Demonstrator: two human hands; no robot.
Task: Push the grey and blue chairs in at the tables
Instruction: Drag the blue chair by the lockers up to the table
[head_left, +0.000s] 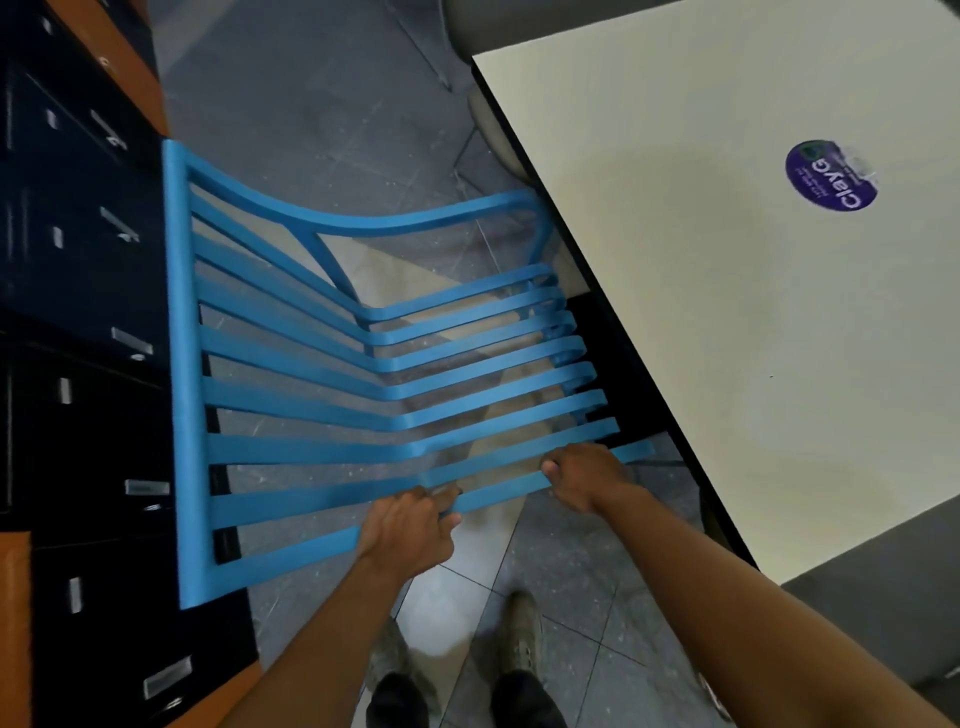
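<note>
The head view looks down on the blue chair (311, 374), which stands between the dark cabinet (78, 312) at the left and the white table (727, 312) at the right. Its seat front already goes under the table edge. Both hands hold the near side slat: the left hand (410, 530) is closed around it near the seat bend, the right hand (582, 475) is closed around it nearer to the table. The slats run left to right, so I judge the push must go to the right.
</note>
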